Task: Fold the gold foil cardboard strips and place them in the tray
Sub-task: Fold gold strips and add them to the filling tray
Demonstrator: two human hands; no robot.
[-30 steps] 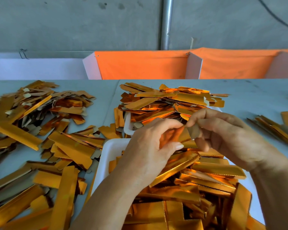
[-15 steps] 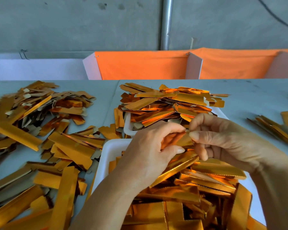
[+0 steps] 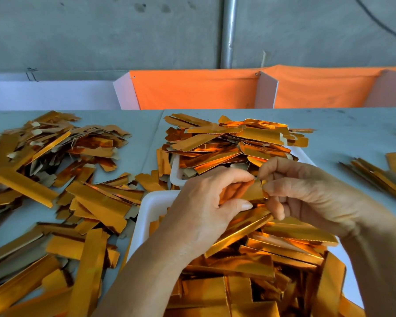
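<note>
Pinching one gold strip (image 3: 253, 191) between them, left hand (image 3: 206, 209) and right hand (image 3: 306, 197), its far end hidden.

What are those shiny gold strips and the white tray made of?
The strips look like corrugated cardboard faced with mirror-like gold foil: wavy cut edges and dull tan backs show. The tray seems smooth white plastic or foam, with a rounded matte rim; I cannot tell which.

— What have you got there?
— A gold foil strip (image 3: 252, 191), bent, pinched just above the near white tray (image 3: 146, 211).
— And that tray?
— Heaped with shiny folded strips (image 3: 284, 245); your far tray (image 3: 175, 172) is piled high too.
</note>
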